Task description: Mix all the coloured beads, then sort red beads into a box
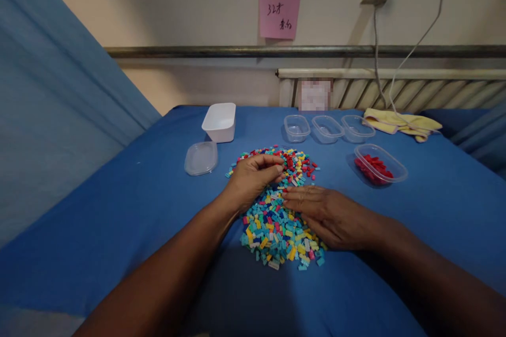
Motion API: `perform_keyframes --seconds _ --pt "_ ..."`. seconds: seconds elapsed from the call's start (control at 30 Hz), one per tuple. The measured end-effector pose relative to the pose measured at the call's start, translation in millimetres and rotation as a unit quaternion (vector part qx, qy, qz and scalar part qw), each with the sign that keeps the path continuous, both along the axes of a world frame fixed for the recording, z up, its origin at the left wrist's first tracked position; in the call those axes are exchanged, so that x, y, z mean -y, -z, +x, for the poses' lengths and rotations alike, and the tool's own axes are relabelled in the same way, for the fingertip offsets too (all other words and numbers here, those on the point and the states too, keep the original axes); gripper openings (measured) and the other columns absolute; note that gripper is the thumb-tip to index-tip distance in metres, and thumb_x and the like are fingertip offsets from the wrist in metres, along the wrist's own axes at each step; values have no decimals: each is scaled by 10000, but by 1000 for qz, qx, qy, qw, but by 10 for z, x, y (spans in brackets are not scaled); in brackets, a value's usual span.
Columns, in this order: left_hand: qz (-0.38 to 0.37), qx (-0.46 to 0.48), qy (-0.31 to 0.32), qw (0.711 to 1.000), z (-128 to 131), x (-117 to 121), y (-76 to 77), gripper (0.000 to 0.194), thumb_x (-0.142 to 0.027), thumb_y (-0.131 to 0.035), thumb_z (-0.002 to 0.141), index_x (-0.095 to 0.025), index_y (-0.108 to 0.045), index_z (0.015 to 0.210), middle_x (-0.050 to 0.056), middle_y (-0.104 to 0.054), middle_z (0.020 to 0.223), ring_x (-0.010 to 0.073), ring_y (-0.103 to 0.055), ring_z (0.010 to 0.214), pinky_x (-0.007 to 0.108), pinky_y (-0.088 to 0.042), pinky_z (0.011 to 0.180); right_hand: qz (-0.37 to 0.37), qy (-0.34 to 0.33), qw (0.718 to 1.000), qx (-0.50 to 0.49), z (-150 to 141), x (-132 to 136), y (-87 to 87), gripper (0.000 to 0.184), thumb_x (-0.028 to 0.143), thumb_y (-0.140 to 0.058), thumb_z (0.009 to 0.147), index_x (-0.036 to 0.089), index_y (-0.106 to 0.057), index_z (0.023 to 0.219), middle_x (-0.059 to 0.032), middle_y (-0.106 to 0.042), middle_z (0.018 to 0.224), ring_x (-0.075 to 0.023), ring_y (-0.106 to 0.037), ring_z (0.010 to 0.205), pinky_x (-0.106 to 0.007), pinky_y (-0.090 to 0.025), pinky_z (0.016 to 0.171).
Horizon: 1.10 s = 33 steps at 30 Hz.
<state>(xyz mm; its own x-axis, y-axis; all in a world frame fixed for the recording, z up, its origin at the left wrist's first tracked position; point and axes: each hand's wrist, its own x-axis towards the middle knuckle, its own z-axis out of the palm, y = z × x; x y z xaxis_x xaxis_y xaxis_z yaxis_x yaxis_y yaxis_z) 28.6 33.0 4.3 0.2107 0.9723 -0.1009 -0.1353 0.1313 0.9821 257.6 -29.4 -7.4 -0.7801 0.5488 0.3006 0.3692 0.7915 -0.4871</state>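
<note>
A spread heap of small toy building bricks (276, 231) in blue, yellow, red, pink and white lies on the blue cloth in front of me. My left hand (255, 176) is over the upper part of the heap, thumb and fingers drawn together in a pinch; what is between the tips is too small to make out. Lower and to the right, my right hand (328, 216) lies on the heap's right side with its fingers stretched out over the bricks. Loose red bricks (290, 162) are gathered just beyond my left fingertips. A clear tub (397, 171) at the right holds red bricks (373, 168).
Behind the heap stand three clear tubs (297, 136) (327, 138) (357, 138). A white box (221, 129) and a translucent lid (201, 159) are at the left. A yellow cloth (395, 121) lies at the back right below a hanging cable (419, 42). Wall and radiator (435, 89) border the back.
</note>
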Motion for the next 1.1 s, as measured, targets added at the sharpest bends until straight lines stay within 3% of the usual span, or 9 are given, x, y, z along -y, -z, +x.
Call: perform_keyframes --seconds 0.13,0.27,0.33,0.5,0.6,0.77,0.87,1.0,1.1 --pt "-43 38 -2 998 0 -1 -4 209 -116 -855 862 -103 -786 1059 117 -798 1025 145 -769 867 232 -630 823 6 4 999 -36 50 -6 -30 464 139 -523 1049 211 -671 1482 -117 -724 1483 -238 -663 1408 -439 -520 1224" --pt "-99 72 1 993 -25 -3 -27 194 -78 -753 942 -100 -765 1135 139 -794 1064 142 -765 810 228 -650 766 79 176 981 -7 288 -218 142 349 186 -545 1059 214 -730 1354 -135 -799 1310 -298 -753 1206 -491 -601 1069" --pt "-110 95 1 989 -39 -2 -42 191 -62 -701 958 -104 -765 1133 139 -788 1067 148 -769 843 237 -660 807 86 223 971 25 392 -304 234 321 179 -551 1048 215 -752 1296 -140 -810 1264 -308 -765 1137 -486 -615 1000" --pt "-117 104 -20 987 -43 -9 -54 396 105 -518 823 -87 -759 1072 162 -784 1127 189 -790 1039 260 -629 1006 40 172 984 -1 422 -270 262 244 248 -578 1074 222 -771 1221 -106 -829 1103 -261 -774 985 -409 -613 879" --pt "-100 102 -25 989 -19 -14 -30 430 118 -486 786 -91 -753 1052 142 -785 1117 176 -789 1047 271 -616 1040 34 188 981 -37 328 -253 180 223 288 -587 1084 244 -767 1209 -79 -818 1011 -242 -763 914 -382 -597 820" --pt "-66 85 -33 994 -11 -35 18 243 -9 -615 867 -101 -738 1054 130 -778 1055 153 -785 934 220 -630 874 54 206 976 48 7 -468 23 221 264 -579 1070 244 -780 1159 -91 -802 1063 -257 -742 998 -363 -556 832" --pt "-43 68 -40 996 -70 -50 22 234 -56 -624 789 -108 -731 990 87 -742 931 120 -724 751 196 -591 683 41 247 959 136 -211 -582 -26 182 259 -613 1026 248 -793 1050 -82 -799 988 -264 -739 943 -336 -498 730" --pt "-30 49 5 998 -176 -35 -6 200 -159 -617 695 -144 -695 879 15 -608 743 96 -541 553 199 -366 450 22 302 939 164 -363 -602 11 126 260 -656 969 241 -778 993 -71 -808 947 -245 -737 861 -304 -406 629" --pt "-35 17 67 997 -228 4 -21 173 -250 -621 726 -165 -686 863 -44 -451 624 84 -360 470 219 -208 436 3 316 937 147 -382 -593 65 119 237 -652 955 245 -763 914 -52 -809 912 -217 -724 796 -295 -379 609"
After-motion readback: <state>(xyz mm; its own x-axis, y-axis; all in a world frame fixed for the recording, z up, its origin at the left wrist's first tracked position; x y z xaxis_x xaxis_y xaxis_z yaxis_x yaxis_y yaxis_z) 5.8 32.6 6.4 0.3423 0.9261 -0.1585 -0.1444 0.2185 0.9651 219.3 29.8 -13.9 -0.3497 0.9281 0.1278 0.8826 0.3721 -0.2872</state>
